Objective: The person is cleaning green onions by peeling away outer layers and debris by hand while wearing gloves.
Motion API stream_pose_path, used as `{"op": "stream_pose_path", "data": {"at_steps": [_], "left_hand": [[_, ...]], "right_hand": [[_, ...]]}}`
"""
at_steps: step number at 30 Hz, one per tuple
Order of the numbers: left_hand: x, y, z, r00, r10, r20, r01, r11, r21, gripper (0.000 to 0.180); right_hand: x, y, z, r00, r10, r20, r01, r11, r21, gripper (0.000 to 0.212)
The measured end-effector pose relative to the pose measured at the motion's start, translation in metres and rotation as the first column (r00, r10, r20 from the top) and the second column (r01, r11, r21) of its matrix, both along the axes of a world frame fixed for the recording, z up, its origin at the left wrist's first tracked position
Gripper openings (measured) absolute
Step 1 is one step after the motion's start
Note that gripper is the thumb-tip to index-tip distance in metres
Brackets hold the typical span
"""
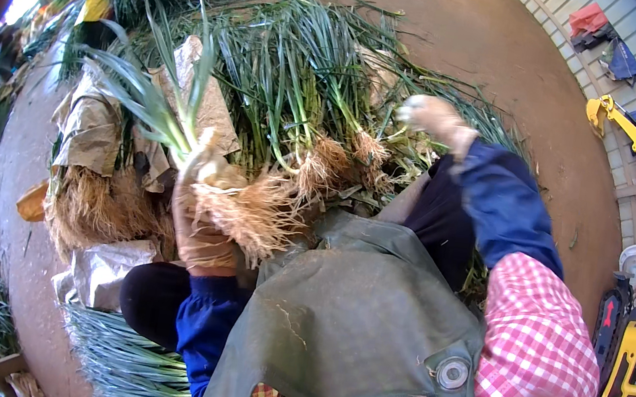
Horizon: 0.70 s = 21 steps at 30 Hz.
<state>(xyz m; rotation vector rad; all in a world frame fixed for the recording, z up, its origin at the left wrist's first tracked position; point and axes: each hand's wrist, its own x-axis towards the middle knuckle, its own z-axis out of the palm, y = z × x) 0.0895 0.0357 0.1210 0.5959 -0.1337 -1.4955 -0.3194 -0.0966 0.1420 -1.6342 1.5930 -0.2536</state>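
Observation:
My left hand (201, 219), in a tan glove, is closed around a small bunch of leeks (180, 138). Their flat green leaves point up and away to the left, and their pale, tangled roots (251, 209) spread to the right over my lap. My right hand (433, 120), also gloved, is off to the right above the near edge of a large heap of leeks (280, 63). Motion smears its fingers, so whether they grip anything is unclear. Several loose leeks with bushy roots (324, 165) lie between my hands, roots toward me.
At left stands a paper-wrapped bundle (96, 131), roots down. More leeks (125, 354) lie beside my left knee, with further piles beyond. A dark green apron (353, 293) covers my lap. A yellow mini excavator (627, 372) stands on the right by a tiled wall (595, 75).

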Motion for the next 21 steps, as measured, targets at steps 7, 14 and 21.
{"op": "stream_pose_path", "data": {"at_steps": [7, 14, 21], "left_hand": [[-0.059, -0.016, -0.044, 0.972, -0.233, 0.02, 0.216, 0.929, 0.301, 0.015], [-0.069, -0.016, -0.066, 0.954, -0.294, 0.065, 0.263, 0.92, 0.291, 0.03], [-0.082, -0.024, -0.126, 0.93, -0.356, 0.095, 0.282, 0.853, 0.44, 0.029]], "right_hand": [[0.161, -0.019, -0.145, 0.912, -0.001, -0.41, 0.02, 0.999, 0.043, 0.046], [0.126, -0.045, -0.131, 0.371, -0.556, 0.744, 0.501, 0.794, 0.343, 0.017], [0.155, 0.014, -0.146, 0.506, -0.308, 0.805, -0.008, 0.932, 0.362, 0.027]]}}
